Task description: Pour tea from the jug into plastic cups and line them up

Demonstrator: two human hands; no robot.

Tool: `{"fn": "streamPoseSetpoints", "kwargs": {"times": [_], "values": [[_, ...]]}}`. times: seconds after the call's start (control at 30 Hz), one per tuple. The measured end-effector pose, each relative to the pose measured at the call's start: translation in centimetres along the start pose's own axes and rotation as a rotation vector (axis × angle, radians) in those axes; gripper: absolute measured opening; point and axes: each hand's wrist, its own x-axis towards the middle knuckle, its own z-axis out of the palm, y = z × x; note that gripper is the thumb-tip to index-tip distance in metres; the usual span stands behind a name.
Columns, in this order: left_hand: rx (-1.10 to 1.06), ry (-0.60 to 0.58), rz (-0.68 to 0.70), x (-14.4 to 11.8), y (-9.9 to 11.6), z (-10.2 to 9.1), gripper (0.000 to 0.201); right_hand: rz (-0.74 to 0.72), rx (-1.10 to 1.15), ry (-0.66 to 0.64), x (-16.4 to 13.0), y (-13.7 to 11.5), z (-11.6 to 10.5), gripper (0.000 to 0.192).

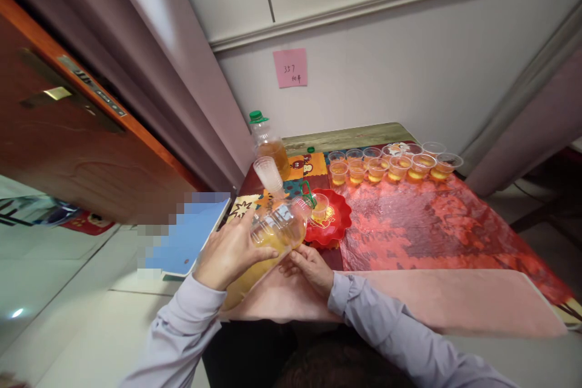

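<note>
My left hand [234, 248] grips a large clear plastic bottle [277, 227] of yellowish liquid from its upper left side. The bottle is tilted, its neck leaning over a red scalloped plate [339, 227]. A small clear cup [321, 206] stands on that plate, close to the bottle's mouth; a green loop [307, 193] shows beside the neck. Underneath the bottle's shoulder, my right hand [311, 268] is closed with its fingertips against the plastic, some fingers hidden. Just behind the bottle is a stack of clear cups [268, 176].
Two rows of clear cups, several with amber liquid [376, 171], line the table's back right. A second bottle [271, 148] with a green cap stands at the back left; a loose green cap [311, 150] lies nearby. A pink cloth [436, 297] covers the front edge.
</note>
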Motion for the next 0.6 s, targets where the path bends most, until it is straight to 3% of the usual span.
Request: {"fn": "streamPoseSetpoints", "kwargs": {"times": [0.43,0.6], "values": [[-0.069,0.029,0.001,-0.1,-0.1,0.1,0.098,-0.014,0.0,0.01,0.0,0.1,-0.1,0.064],[-0.27,0.148,0.073,-0.8,-1.6,2.8,0.099,-0.057,0.015,0.081,0.1,0.1,-0.1,0.064]]}}
